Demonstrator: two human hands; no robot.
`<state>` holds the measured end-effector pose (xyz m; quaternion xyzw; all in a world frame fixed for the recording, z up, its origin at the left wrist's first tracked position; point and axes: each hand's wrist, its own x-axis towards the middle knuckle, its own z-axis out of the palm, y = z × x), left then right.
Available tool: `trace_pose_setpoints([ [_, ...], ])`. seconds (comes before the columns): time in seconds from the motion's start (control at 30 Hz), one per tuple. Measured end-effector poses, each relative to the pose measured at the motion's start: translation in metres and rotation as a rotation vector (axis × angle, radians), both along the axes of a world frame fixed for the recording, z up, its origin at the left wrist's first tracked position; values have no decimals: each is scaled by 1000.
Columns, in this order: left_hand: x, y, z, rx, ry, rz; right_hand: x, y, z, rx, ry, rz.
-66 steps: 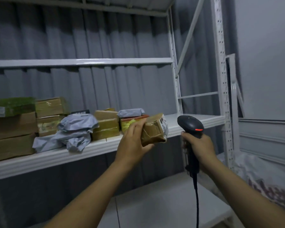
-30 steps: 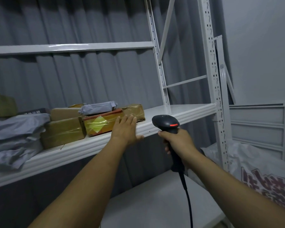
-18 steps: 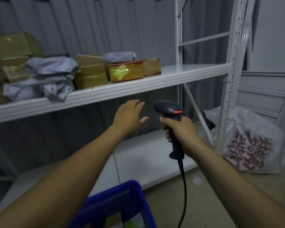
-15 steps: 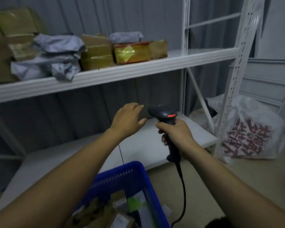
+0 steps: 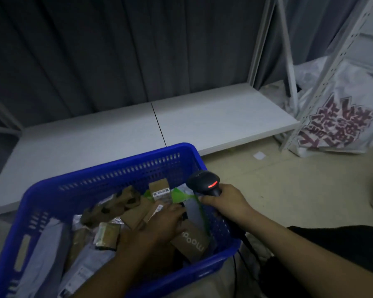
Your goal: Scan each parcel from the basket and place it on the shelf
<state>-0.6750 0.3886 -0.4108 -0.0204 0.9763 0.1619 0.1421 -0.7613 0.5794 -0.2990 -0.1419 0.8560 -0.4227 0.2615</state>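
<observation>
Picking step: left grip (image 5: pixel 165 221) rummages parcels (image 5: pixel 190 244) in the basket (image 5: pixel 108 168), hold unclear; right grip (image 5: pixel 224 203) clasps the scanner (image 5: pixel 205 183). Next, lift one, label showing.

Cardboard box (image 5: pixel 191 244) in the blue basket (image 5: pixel 116 168) bears pale letters, seemingly "mood", upside down; white bag (image 5: pixel 336 125) carries large dark-red characters, unreadable; parcel labels (image 5: pixel 159 192) too blurred.

- The left grip (image 5: pixel 166 220) is lying palm-down with its fingers pointing forward and right. Its forearm is running in from the lower left. Whether it is clasping anything is unclear.
- The right grip (image 5: pixel 222 203) is curling round a barcode scanner's (image 5: pixel 204 182) handle, just beside the left, with its forearm running in from the lower right.
</observation>
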Motion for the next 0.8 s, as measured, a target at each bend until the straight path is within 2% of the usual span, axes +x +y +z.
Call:
trace_pose_setpoints([
  [0.07,-4,-3,-34,69,-117,23,-7,-2,-13,43,-2,2],
  [0.23,-22,-9,-94,159,-259,45,-20,-5,-37,106,-43,-39],
  [0.43,-36,-17,-143,38,-233,-332,-28,-12,-50,117,-110,-59],
  [0.5,-36,-21,-156,35,-222,-393,-29,-13,-54,116,-131,-74],
  [0.6,-34,-17,-170,118,-264,-349,-28,-16,-57,108,-153,-73],
  [0.7,-32,-16,-160,107,-134,-238,-28,-19,-54,106,-140,-67],
  [0.8,-22,-16,-140,223,-51,-36,-27,-23,-51,74,-136,-88],
])
